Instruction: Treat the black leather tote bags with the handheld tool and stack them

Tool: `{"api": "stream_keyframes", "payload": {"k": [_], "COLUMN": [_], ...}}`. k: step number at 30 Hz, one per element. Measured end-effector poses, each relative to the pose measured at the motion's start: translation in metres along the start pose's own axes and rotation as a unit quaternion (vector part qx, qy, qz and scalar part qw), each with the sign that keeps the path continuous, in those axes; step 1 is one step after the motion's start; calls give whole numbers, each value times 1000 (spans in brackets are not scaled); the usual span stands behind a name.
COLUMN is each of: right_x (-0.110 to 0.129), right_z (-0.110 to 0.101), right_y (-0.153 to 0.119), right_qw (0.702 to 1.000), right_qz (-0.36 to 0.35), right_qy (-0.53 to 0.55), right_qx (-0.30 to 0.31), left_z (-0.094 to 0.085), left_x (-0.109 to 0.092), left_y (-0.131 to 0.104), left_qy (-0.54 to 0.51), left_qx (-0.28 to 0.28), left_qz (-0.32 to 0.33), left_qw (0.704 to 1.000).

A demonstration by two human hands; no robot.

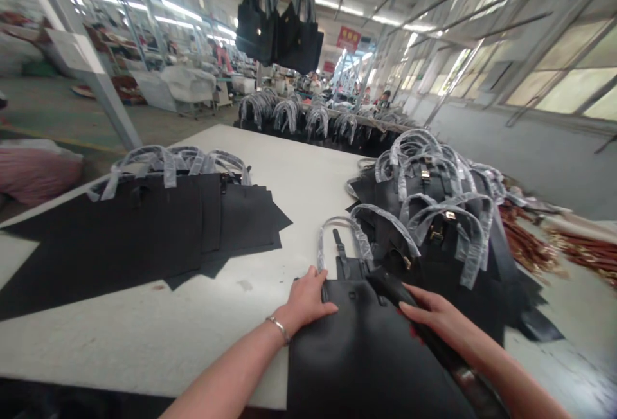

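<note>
A black leather bag panel (pixel 366 348) lies in front of me, with a plastic-wrapped handle (pixel 340 223) at its top edge. A black strap with a buckle (pixel 340 249) stands up behind that edge. My left hand (pixel 308 300), a bracelet at its wrist, grips the panel's top left corner, thumb on the front face and fingers at the edge. My right hand (pixel 429 313) is closed round a long black hand-held tool (pixel 393 287) with a bit of red beneath. The tool's broad tip is at the panel's top right; its exact kind is unclear.
Black bag panels (pixel 159 232) with wrapped handles lie fanned on the white table (pixel 270 155) at left. A higher heap of handled panels (pixel 434 213) is at right, beside brown straps (pixel 578 245). Finished black bags (pixel 299 33) hang overhead. More wrapped handles (pixel 318 120) line the far side.
</note>
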State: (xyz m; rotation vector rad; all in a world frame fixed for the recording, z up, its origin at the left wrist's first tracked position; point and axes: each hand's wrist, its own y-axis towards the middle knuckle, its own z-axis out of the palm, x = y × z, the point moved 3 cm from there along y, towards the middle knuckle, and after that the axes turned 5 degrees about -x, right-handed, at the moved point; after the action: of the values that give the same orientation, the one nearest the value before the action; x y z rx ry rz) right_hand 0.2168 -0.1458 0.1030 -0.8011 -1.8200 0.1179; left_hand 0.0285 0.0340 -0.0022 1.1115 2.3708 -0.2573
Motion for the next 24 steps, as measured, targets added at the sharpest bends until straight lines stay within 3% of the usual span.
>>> {"api": "stream_keyframes", "payload": {"k": [4,9,14,18,24], "right_x": [7,19,28,29,26], "right_z": [42,78,89,85,89], "right_y": [-12,-3,16,15,17], "right_qw": [995,986,982,979,979], "right_qz": [2,-1,-12,-2,14], "right_qy": [-5,-15,-24,-45,-44], "right_qx": [98,167,187,198,197], "left_z": [-1,2,7,5,20], "left_x": [11,22,19,11,-2], "left_y": [-12,-27,-35,-50,-80], "left_qy": [-109,-210,-247,-210,-126], "left_qx": [42,-1,-58,-110,-129], "left_qz": [37,26,-34,-70,-9], "left_qw": [992,977,967,969,984]}}
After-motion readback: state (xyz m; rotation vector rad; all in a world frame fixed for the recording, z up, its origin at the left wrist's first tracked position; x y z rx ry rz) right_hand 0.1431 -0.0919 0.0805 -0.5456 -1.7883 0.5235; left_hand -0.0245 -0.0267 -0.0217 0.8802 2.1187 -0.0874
